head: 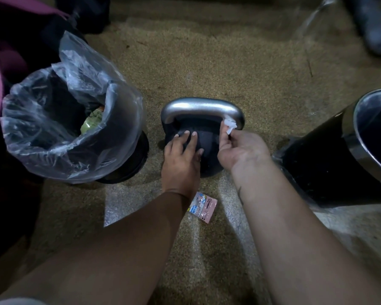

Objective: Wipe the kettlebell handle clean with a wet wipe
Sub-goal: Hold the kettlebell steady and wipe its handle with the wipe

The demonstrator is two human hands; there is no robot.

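Observation:
A dark kettlebell [207, 142] with a silver handle [200, 107] stands on the speckled floor in the middle of the head view. My left hand [182, 157] rests flat on the kettlebell's dark body, fingers straight. My right hand [240, 148] pinches a small bunched white wet wipe [230, 125] against the right end of the handle, where it curves down. A pink and blue wipe packet [202, 206] lies on the floor between my forearms.
A black bin lined with a clear plastic bag [75, 128] stands left of the kettlebell, with some rubbish inside. A black bin with a steel rim [348, 150] leans at the right. Dark bags and pink cloth crowd the upper left.

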